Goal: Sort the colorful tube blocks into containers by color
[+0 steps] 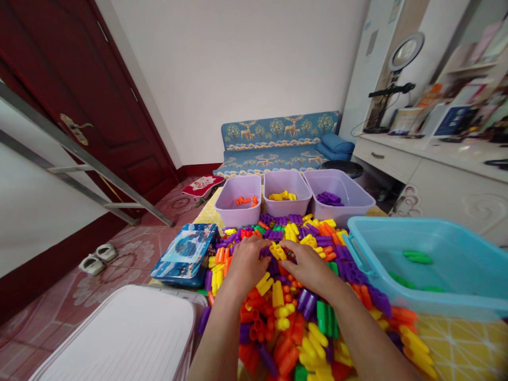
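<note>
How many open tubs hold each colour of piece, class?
Orange pieces: 1 (left lilac tub)
Yellow pieces: 1 (middle lilac tub)
Purple pieces: 1 (right lilac tub)
Green pieces: 1 (blue tub)
Total: 4 tubs

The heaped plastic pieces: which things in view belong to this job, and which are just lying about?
Seemingly in use:
yellow plastic tube piece between left hand and right hand
heap of multicoloured plastic pieces
three lilac plastic tubs holding orange, yellow and purple pieces
light-blue plastic tub holding green pieces

Seemingly lying about:
flat blue patterned box
white shoes
grey metal ladder
</note>
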Available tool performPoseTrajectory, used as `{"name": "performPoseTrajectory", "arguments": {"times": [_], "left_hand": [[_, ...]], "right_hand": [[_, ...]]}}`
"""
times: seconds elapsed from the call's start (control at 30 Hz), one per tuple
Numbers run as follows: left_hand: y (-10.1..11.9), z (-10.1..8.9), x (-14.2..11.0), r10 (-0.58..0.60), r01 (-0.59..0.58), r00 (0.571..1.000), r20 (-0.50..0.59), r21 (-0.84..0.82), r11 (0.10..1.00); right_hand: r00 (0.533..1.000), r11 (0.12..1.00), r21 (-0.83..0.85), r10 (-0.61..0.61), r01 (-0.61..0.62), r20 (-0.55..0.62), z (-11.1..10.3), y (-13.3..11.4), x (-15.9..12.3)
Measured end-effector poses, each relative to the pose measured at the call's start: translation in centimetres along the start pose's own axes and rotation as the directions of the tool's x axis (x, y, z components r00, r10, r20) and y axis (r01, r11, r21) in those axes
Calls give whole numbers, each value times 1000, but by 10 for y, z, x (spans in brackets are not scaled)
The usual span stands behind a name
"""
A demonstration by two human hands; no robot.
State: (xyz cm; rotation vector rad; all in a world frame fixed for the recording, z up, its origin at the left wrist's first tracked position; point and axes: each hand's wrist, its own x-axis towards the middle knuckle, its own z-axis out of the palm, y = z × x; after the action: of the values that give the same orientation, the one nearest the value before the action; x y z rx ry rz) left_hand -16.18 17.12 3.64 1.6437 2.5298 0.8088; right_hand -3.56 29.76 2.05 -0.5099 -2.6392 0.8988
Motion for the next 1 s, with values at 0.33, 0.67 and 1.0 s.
{"name": "performPoseTrajectory", "arguments": {"times": [0.33, 0.67, 1.0], "left_hand": [[21, -44, -21, -113, 73, 943, 312, 134, 988], [24, -31, -19, -145, 89, 950, 277, 207, 974], [21, -21, 1, -294, 192, 956, 7, -771, 607]], "right_hand": [[999, 999, -27, 33, -34, -6, 0, 8, 1], [999, 998, -49, 32, -33, -10, 1, 9, 1], [976, 971, 239, 62, -12, -207, -1, 13, 7]]}}
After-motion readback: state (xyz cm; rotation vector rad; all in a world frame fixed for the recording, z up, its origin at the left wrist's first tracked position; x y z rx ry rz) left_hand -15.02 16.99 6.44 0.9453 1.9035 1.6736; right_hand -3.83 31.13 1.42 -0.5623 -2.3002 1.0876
